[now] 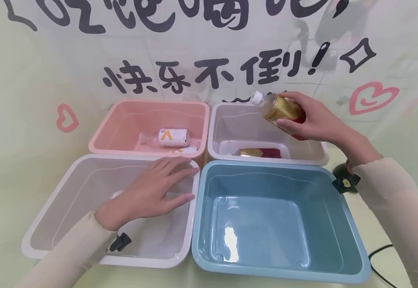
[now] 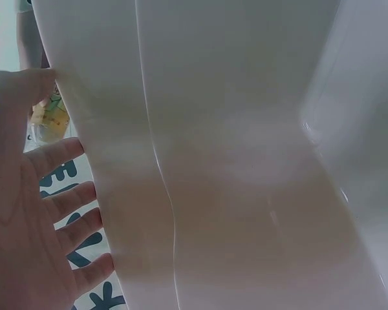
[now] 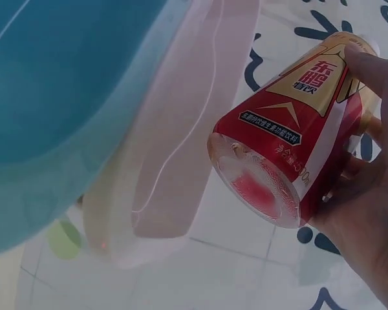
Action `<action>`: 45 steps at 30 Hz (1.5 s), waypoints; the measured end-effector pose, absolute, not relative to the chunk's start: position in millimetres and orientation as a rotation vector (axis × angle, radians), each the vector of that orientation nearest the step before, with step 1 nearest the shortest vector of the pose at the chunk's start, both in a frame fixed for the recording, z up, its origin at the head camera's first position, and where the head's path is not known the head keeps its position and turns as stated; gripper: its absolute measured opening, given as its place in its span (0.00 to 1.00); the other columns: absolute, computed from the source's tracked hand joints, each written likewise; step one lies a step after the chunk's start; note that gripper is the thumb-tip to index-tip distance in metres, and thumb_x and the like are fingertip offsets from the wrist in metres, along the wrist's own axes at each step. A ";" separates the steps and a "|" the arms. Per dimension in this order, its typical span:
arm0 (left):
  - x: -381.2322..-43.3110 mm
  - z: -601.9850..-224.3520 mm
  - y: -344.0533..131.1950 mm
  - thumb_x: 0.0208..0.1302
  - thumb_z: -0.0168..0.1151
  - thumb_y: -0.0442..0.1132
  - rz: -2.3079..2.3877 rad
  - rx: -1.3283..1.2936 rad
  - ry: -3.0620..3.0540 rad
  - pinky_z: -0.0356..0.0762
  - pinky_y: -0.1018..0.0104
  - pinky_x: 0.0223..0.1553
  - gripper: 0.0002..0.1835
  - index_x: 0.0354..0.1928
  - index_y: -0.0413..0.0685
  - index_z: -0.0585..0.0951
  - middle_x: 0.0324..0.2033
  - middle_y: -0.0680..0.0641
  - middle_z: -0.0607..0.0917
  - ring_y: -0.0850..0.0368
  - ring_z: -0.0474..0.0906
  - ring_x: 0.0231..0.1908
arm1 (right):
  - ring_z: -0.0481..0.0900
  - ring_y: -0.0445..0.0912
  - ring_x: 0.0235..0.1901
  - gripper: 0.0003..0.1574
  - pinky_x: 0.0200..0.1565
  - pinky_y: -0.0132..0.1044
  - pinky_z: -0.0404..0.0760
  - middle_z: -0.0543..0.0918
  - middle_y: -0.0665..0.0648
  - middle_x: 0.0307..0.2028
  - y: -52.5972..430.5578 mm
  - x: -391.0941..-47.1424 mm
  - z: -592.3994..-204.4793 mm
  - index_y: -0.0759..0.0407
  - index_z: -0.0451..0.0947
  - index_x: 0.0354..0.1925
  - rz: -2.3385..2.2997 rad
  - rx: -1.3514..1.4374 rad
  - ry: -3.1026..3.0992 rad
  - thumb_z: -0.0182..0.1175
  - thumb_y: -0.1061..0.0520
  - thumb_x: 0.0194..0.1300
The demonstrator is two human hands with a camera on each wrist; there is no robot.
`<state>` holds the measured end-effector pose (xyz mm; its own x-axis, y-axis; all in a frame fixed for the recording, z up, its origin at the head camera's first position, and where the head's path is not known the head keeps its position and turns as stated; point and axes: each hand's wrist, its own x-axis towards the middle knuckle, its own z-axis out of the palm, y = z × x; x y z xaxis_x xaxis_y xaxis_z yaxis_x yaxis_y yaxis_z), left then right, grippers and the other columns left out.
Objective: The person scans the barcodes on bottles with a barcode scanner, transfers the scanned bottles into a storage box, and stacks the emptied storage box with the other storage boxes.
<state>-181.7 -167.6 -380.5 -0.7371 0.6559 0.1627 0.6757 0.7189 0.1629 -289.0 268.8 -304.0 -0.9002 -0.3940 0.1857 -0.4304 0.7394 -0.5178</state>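
Note:
My right hand point(image 1: 315, 116) grips a plastic drink bottle point(image 1: 282, 112) with a gold and red label and a white cap. The bottle is tilted, cap to the left, above the back right whitish bin point(image 1: 214, 132). In the right wrist view the bottle's clear base point(image 3: 255, 184) faces the camera. My left hand point(image 1: 151, 190) is spread over the front left whitish bin point(image 1: 112, 262), fingertips at its rim and nothing in the grasp. A similar red and gold bottle point(image 1: 261, 153) lies in the back right bin.
A pink bin point(image 1: 102, 132) at the back left has a white-labelled bottle point(image 1: 173, 137) lying in it, with another white label point(image 1: 185, 150) partly hidden by the bin's front rim. The blue bin point(image 1: 266, 224) stands front right. Behind is a wall sheet with large black writing point(image 1: 212, 72).

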 end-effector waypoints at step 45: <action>-183.4 -382.3 -166.8 0.69 0.65 0.63 -0.372 -1.123 -2.801 0.62 0.38 0.79 0.34 0.74 0.61 0.77 0.76 0.48 0.72 0.47 0.66 0.78 | 0.77 0.60 0.63 0.36 0.63 0.64 0.80 0.76 0.66 0.68 257.4 -267.1 -315.4 0.55 0.75 0.71 0.597 0.753 -2.961 0.69 0.45 0.71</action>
<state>-183.4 -166.8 -382.3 -0.7226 0.6666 0.1828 0.6912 0.6978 0.1877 -267.1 257.4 -315.4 -0.8825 -0.4548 0.1194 -0.4656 0.8093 -0.3581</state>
